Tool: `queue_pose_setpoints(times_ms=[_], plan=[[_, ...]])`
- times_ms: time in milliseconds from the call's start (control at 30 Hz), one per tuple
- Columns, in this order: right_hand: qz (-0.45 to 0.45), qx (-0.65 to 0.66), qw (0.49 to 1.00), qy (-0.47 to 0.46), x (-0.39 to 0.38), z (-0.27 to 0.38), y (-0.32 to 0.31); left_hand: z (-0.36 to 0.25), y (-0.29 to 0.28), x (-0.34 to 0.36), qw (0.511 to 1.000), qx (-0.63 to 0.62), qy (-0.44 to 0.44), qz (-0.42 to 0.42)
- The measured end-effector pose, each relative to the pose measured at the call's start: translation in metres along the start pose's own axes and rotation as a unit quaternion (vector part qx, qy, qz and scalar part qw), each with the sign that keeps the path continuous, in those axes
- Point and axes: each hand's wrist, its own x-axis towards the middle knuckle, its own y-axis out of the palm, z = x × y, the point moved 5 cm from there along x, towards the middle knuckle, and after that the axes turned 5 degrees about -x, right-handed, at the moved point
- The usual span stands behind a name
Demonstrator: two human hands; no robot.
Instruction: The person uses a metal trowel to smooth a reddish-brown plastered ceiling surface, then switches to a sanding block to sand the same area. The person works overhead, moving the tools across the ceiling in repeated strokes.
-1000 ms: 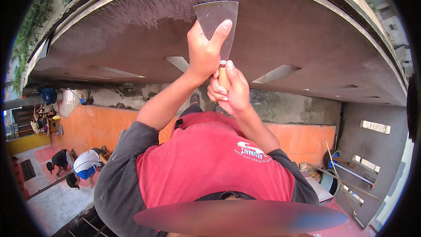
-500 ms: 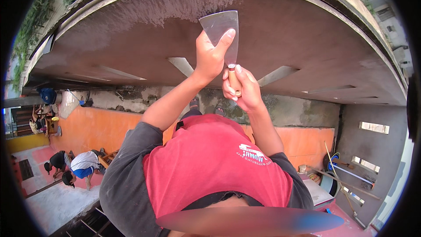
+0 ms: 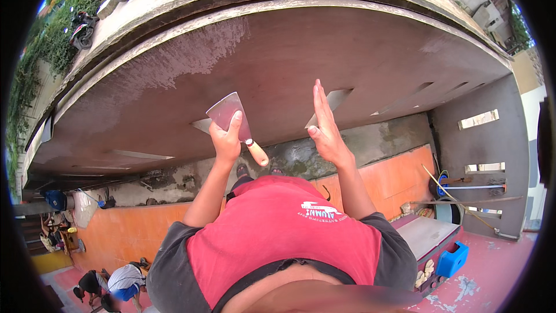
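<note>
My left hand grips a wide putty knife by its metal blade, with the thumb pressed flat on it. The blade's broad edge points up and its short wooden handle slants down to the right, free of both hands. To the right, my right hand is raised with fingers straight and close together, palm turned inward, holding nothing. Both hands are in front of a smooth, dark plastered wall, which has paler, streaky patches at its upper left.
Slanted slots pierce the wall. An orange floor strip runs behind me. At right are a blue plastic container, a grey board and long poles. People crouch at lower left; motorbikes stand beyond the wall.
My right hand has let go of the putty knife's handle and opened, moving apart from the left. My left hand has come lower and leftward with the knife. The view has shifted too.
</note>
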Motion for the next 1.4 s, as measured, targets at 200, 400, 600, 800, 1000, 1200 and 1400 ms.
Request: queue_pose_setpoints(times_ms=[200,400,600,800,1000,1200,1400], plan=[[-0.173,-0.249,0.951,-0.066,0.059,-0.01,0.002,0.017,0.023,-0.013,0.999,-0.038,-0.011,0.01],[-0.204,-0.315,0.926,-0.033,0.081,-0.031,0.028,0.003,0.011,-0.017,0.999,-0.033,0.002,-0.005],[-0.233,-0.322,0.917,-0.037,0.09,-0.038,0.037,0.003,-0.006,-0.018,0.999,-0.025,0.007,-0.027],[-0.242,-0.336,0.91,-0.024,0.088,-0.031,0.034,0.002,-0.002,-0.025,0.999,-0.034,0.025,-0.025],[-0.096,-0.152,0.981,0.07,0.044,0.024,0.017,-0.016,-0.011,-0.041,0.998,-0.038,0.059,-0.008],[0.06,0.025,0.986,0.154,-0.036,0.037,0.085,-0.025,-0.052,-0.055,0.998,-0.046,0.033,-0.011],[0.194,0.111,0.958,0.18,-0.081,0.057,0.165,-0.034,-0.087,-0.077,0.995,-0.079,0.021,-0.049]])
